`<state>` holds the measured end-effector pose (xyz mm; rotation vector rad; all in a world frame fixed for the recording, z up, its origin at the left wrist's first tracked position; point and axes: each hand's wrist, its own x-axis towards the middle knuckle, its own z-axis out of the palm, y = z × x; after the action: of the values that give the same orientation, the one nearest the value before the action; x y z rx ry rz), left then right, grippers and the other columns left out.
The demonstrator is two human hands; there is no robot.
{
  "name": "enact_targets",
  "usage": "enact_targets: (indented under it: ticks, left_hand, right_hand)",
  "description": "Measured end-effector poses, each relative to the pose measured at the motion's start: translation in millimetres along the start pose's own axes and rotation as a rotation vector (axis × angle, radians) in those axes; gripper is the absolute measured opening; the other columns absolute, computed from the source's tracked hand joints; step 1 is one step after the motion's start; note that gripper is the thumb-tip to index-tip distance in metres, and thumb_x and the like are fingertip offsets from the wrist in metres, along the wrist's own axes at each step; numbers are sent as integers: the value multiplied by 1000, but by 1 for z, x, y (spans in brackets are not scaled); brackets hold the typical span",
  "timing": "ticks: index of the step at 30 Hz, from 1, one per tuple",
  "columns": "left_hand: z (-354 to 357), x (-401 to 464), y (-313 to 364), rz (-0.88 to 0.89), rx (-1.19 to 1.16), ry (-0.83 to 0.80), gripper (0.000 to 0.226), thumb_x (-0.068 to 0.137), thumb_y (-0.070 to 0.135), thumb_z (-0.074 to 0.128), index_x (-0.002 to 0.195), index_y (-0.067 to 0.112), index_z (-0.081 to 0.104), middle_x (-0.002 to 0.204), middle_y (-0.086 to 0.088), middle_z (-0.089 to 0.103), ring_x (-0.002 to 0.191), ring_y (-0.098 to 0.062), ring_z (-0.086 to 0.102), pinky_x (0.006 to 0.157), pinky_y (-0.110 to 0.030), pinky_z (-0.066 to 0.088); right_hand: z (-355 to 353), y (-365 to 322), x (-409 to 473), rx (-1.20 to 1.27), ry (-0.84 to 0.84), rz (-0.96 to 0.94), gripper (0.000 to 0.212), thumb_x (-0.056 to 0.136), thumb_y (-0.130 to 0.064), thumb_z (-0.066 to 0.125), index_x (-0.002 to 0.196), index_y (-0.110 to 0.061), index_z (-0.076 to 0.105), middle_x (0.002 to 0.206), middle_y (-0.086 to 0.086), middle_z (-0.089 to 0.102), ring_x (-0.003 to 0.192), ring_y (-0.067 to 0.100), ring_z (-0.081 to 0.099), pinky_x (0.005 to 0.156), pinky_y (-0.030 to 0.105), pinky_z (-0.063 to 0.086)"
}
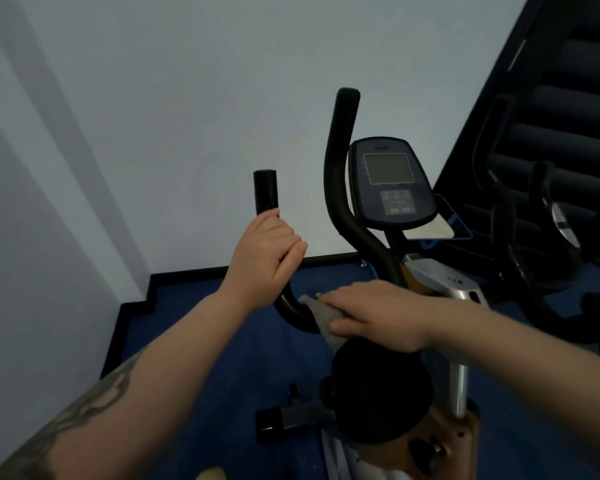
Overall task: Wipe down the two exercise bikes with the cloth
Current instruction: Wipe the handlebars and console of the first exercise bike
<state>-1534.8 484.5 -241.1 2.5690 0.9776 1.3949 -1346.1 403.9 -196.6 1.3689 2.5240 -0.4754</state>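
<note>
An exercise bike stands in front of me with a black saddle [378, 393], a grey console [390, 183] and two black handlebar grips. My left hand [265, 258] grips the left handlebar [266, 192] just below its top end. My right hand [374, 315] holds a grey cloth [321, 315] wrapped over the low curved part of that same bar, thumb under and fingers over it. The right handlebar [340, 150] rises free beside the console. A second, dark bike [548, 237] stands at the right, partly cut off.
White walls close in at the left and behind the bike. The floor [194, 327] is blue with a black skirting. Dark stairs rise at the upper right. A blue-edged tray with a pale cloth [437, 228] sits behind the console.
</note>
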Motion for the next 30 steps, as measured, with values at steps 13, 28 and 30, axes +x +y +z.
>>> enact_targets:
  ticks: [13, 28, 30]
  left_hand:
    - [1, -1, 1, -9, 4, 17, 41, 97, 19, 37, 61, 8, 52, 61, 2, 43, 63, -19, 46, 108, -41, 36]
    - [-13, 3, -21, 154, -153, -240, 40, 99, 26, 37, 71, 18, 64, 73, 9, 61, 81, -13, 56, 112, -36, 25]
    - [-23, 14, -33, 263, -205, -330, 37, 100, 25, 38, 80, 17, 68, 85, 9, 66, 88, -13, 59, 110, -36, 29]
  right_hand:
    - [-3, -4, 5, -6, -53, 55, 32, 99, -51, 35, 110, -24, 48, 103, -4, 57, 95, 18, 52, 87, 38, 36]
    - [1, -47, 25, 151, 25, 285, 30, 98, -56, 32, 89, -28, 40, 87, -8, 48, 82, 12, 44, 88, 35, 31]
    - [1, -59, 37, 230, 85, 337, 32, 98, -55, 31, 78, -31, 31, 80, -11, 44, 73, 9, 41, 80, 33, 28]
